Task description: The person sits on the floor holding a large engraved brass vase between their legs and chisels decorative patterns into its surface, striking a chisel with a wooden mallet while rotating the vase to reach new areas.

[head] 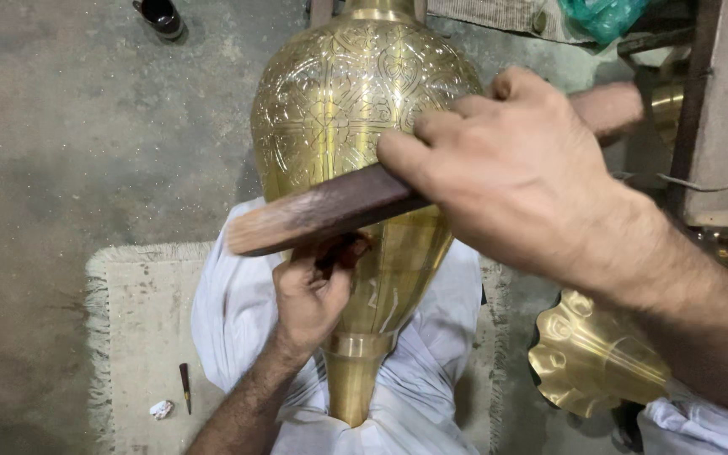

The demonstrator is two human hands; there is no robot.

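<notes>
A large engraved brass vase [355, 118] lies on a white cloth [229, 312] across my lap, its narrow neck toward me. My right hand [507, 168] grips a brown wooden stick [313, 215] and holds it across the vase's middle. My left hand [313, 295] rests against the vase just below the stick, fingers closed around a small dark tool [343, 250] pressed to the brass.
A fringed beige mat [141, 337] lies on the concrete floor, with a thin dark tool [185, 386] and a small white scrap [161, 409] on it. A scalloped brass piece [587, 358] sits at right. A dark cup [160, 15] stands at the far left.
</notes>
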